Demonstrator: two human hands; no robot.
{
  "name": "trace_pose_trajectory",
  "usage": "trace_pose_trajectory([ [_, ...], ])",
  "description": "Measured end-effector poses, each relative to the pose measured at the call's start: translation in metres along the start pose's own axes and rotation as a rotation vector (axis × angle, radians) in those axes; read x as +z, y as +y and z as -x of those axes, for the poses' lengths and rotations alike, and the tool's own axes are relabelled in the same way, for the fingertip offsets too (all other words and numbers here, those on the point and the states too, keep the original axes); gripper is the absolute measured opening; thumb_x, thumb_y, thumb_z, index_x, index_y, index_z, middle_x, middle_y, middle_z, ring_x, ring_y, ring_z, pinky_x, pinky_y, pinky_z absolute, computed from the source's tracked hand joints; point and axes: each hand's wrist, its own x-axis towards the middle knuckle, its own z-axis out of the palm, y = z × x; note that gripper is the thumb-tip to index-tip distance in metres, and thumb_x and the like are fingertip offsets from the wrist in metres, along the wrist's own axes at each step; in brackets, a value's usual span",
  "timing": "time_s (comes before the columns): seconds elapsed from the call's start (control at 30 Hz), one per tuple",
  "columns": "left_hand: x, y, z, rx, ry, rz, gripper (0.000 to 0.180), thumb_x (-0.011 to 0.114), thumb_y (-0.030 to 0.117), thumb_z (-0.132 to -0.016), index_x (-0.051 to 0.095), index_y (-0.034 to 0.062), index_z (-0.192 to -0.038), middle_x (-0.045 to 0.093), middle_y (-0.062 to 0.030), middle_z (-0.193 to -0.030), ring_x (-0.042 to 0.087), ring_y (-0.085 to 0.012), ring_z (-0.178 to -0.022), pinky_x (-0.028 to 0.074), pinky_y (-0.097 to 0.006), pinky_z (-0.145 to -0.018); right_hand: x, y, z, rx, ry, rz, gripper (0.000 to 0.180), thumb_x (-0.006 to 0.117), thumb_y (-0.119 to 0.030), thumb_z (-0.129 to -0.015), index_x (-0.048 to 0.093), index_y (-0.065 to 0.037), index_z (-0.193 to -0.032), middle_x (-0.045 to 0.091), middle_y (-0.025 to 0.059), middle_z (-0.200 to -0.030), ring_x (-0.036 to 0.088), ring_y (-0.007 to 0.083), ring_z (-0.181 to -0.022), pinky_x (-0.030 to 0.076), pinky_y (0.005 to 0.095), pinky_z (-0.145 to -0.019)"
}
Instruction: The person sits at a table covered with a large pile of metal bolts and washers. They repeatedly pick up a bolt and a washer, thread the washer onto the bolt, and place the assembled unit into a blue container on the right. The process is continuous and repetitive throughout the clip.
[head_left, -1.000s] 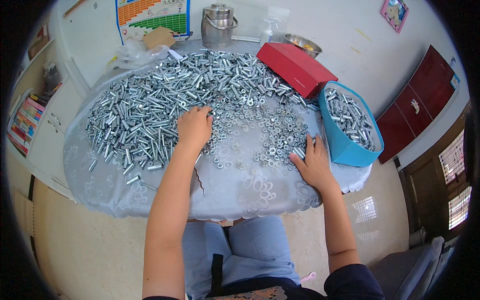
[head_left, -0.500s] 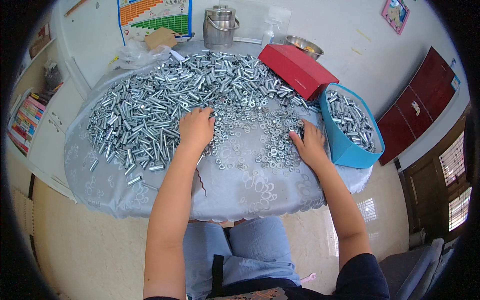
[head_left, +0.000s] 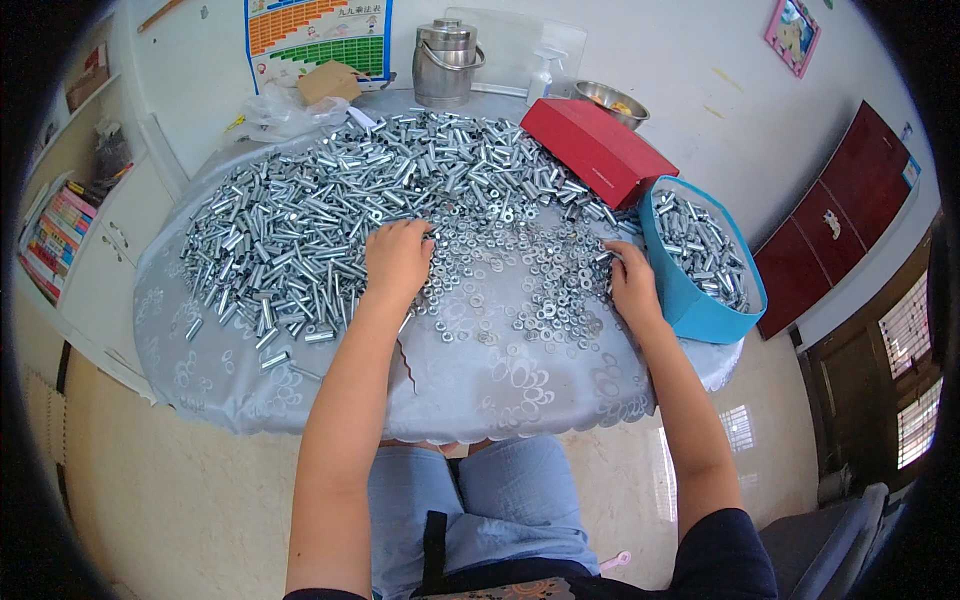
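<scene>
A wide heap of silver metal sleeves (head_left: 290,210) covers the left and back of the table. In front of its right part lie many loose nuts and washers (head_left: 555,300). My left hand (head_left: 398,262) rests at the heap's edge, fingers curled down; what they grip, if anything, is hidden. At the right side of the nuts, my right hand (head_left: 634,286) has thumb and fingers drawn together round a small silver metal piece, partly covered by the fingers. Beside it stands a blue fabric bin (head_left: 715,318) filled with metal sleeves (head_left: 695,240).
A red box (head_left: 600,150) lies at the back right, with a steel bowl (head_left: 630,115) behind it. A steel pot (head_left: 447,65), a spray bottle (head_left: 540,80) and a plastic bag (head_left: 285,115) line the back. A brown strip (head_left: 407,365) lies near the table's front.
My right hand's spread thumb has closed toward its fingers, round a small metal piece. My left hand stays at the heap's edge. The whole view has shifted slightly.
</scene>
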Motion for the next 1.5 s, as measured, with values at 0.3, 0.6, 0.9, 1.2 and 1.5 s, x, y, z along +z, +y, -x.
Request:
trace_pose_trajectory([
  [0.3,-0.002,0.004,-0.001,0.015,0.092,0.051,0.022,0.059,0.003,-0.074,0.054,0.0071,-0.094,0.062,-0.0112,-0.081,0.06,-0.0297,-0.076,0.046,-0.04,-0.066,-0.015,-0.007,-0.007,0.082,-0.018,-0.077,0.02,0.049,0.004,-0.081,0.056,0.0,-0.1,0.059,0.0152,-0.096,0.058,0.0248,-0.086,0.045,0.0294,-0.074],
  [0.6,0.0,0.016,-0.003,-0.061,0.033,0.476,0.022,0.057,0.004,-0.08,0.054,0.0046,-0.102,0.062,-0.0125,-0.09,0.061,-0.0235,-0.079,0.048,-0.033,-0.069,0.001,-0.033,-0.043,0.116,-0.04,-0.402,0.023,0.052,-0.012,-0.088,0.05,-0.002,-0.108,0.063,0.0106,-0.093,0.058,0.0138,-0.084,0.044,0.0233,-0.067],
  [0.9,-0.003,0.025,-0.005,-0.13,-0.059,0.723,0.022,0.056,0.007,-0.081,0.053,0.0049,-0.103,0.063,-0.0116,-0.091,0.061,-0.0246,-0.081,0.047,-0.034,-0.072,0.06,-0.084,-0.052,0.314,-0.206,-0.751,0.019,0.053,-0.018,-0.089,0.054,0.001,-0.092,0.06,0.005,-0.068,0.056,0.0091,-0.062,0.044,0.0213,-0.058],
  [1.2,0.001,-0.005,-0.01,0.005,0.119,0.141,0.019,0.051,0.003,-0.079,0.058,0.0045,-0.096,0.061,-0.0139,-0.094,0.058,-0.0314,-0.084,0.046,-0.037,-0.076,0.071,-0.077,-0.031,0.327,-0.216,-0.654,0.018,0.057,-0.017,-0.086,0.057,0.0,-0.091,0.058,0.0033,-0.066,0.055,0.008,-0.061,0.043,0.0216,-0.055],
  [1.5,0.006,-0.021,-0.006,-0.08,0.003,-0.183,0.033,0.049,-0.001,-0.071,0.061,0.0093,-0.1,0.061,-0.0101,-0.096,0.053,-0.0297,-0.093,0.041,-0.04,-0.082,0.063,-0.085,-0.027,0.218,-0.269,-0.45,0.019,0.06,-0.019,-0.083,0.058,-0.002,-0.089,0.059,0.0063,-0.062,0.055,0.011,-0.055,0.043,0.0249,-0.053],
])
